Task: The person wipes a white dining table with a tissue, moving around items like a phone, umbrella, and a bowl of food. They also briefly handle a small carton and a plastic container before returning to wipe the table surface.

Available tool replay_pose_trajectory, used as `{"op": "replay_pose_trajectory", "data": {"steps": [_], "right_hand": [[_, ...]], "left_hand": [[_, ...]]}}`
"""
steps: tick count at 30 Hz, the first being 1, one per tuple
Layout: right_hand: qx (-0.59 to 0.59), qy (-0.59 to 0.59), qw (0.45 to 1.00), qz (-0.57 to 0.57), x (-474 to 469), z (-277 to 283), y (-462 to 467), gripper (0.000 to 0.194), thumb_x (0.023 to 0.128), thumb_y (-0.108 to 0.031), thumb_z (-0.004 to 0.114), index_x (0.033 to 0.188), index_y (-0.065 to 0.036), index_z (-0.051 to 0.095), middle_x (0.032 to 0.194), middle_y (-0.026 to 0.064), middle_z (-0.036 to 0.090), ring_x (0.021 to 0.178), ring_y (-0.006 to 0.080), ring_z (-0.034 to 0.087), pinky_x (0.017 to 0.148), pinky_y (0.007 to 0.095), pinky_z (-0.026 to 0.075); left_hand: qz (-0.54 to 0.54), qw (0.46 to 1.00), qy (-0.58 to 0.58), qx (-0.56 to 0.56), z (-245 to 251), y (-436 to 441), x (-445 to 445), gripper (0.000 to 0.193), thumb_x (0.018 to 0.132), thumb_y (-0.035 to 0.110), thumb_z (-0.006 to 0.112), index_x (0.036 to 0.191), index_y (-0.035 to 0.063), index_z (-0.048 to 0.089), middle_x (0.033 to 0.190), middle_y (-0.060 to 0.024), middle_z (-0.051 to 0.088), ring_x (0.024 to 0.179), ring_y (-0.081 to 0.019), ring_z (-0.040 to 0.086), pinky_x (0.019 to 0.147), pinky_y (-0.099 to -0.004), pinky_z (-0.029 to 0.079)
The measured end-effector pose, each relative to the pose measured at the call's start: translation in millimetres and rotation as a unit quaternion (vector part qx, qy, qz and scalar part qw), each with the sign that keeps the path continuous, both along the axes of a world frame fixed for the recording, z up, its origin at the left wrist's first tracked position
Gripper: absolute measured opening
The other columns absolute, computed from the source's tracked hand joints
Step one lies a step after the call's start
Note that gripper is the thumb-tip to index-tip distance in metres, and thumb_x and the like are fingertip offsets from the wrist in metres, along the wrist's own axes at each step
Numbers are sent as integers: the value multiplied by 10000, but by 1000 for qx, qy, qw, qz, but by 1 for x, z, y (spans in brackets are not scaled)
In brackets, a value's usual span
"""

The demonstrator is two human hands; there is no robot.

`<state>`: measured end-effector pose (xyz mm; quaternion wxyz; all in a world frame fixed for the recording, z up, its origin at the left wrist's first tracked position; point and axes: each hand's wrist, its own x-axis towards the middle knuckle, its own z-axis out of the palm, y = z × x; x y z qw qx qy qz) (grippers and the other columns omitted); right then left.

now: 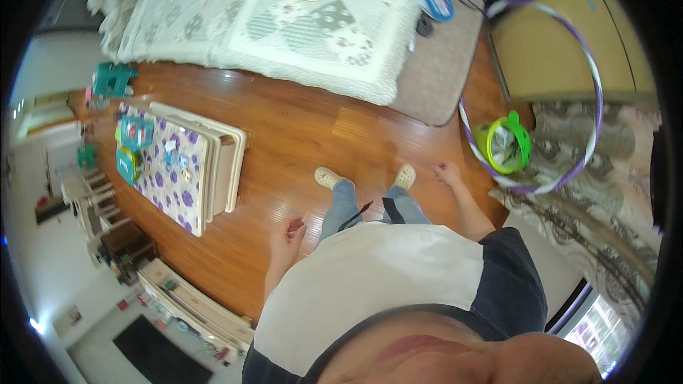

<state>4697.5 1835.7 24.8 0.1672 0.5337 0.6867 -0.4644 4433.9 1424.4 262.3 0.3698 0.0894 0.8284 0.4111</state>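
Note:
My left hand (289, 236) hangs beside my left thigh over the wooden floor (288, 133). Its fingers are loosely curled, and no thing shows in it. My right hand (448, 175) is out to the right of my foot, fingers bent and slightly apart, holding nothing visible. Nearest to it is a purple-and-white hula hoop (596, 85), which leans against a cabinet and curtain. Within the hoop's outline stands a green and yellow waste bin (483, 141) with a liner and some rubbish. Both feet, in cream clogs (326, 177), stand on the floor between my hands.
Ahead is a sofa with a patterned quilted cover (320, 37); a grey-brown cushion (445, 72) forms its right end. A coffee table with a purple-flowered cover (179, 192) stands left, bearing several items. A beige cabinet (565, 58) and patterned curtain (592, 213) bound the right. A low TV cabinet (187, 304) lies behind left.

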Motion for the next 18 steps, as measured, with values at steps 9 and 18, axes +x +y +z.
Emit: {"op": "replay_pose_trajectory", "data": {"steps": [9, 18], "right_hand": [[-24, 38, 996, -82, -168, 41, -31, 227, 871, -235, 629, 948, -24, 661, 764, 60, 663, 629, 141, 634, 529, 281, 522], [-45, 68, 950, 301, -381, 44, -139, 308, 833, -237, 666, 1031, 0, 672, 771, 104, 684, 628, 156, 649, 534, 296, 525]], "left_hand": [[160, 982, 38, 94, -59, -108, -108, 236, 899, 98, 644, 1116, 10, 617, 974, -89, 668, 871, -150, 632, 748, -282, 504], [306, 938, 110, 123, -86, -200, -223, 196, 900, 87, 638, 1081, 14, 631, 953, -70, 669, 872, -136, 632, 759, -258, 506]]}}
